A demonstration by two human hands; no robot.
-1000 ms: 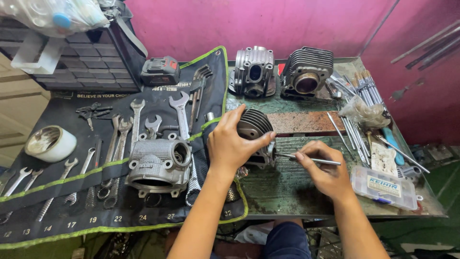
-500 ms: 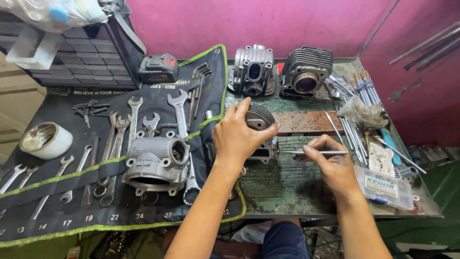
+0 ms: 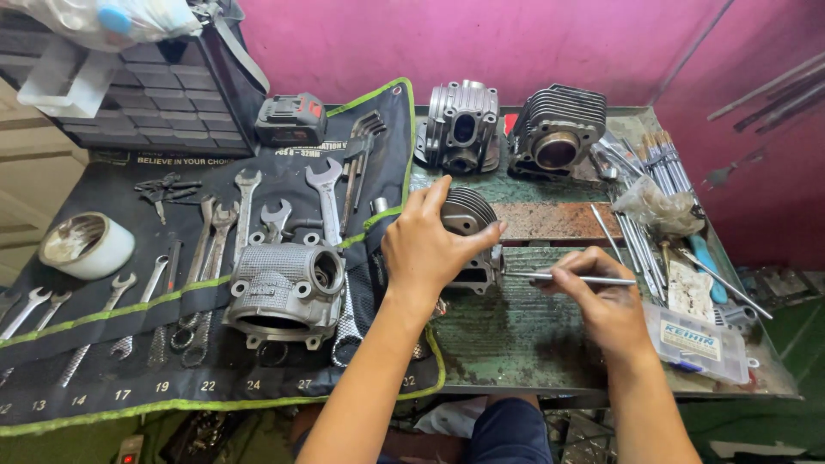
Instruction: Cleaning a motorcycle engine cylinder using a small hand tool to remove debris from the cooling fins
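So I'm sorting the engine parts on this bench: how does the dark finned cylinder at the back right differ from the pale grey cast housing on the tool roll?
The dark finned cylinder stands at the back of the green metal bench; the pale grey cast housing lies nearer, on the black tool roll over some wrenches. The cylinder is near black with stacked fins; the housing is light with a fine grid texture. Neither hand touches either part. Both have a round bore.

Your left hand (image 3: 430,249) covers most of the finned cylinder head (image 3: 471,215); the tool roll (image 3: 129,378) runs off frame left.
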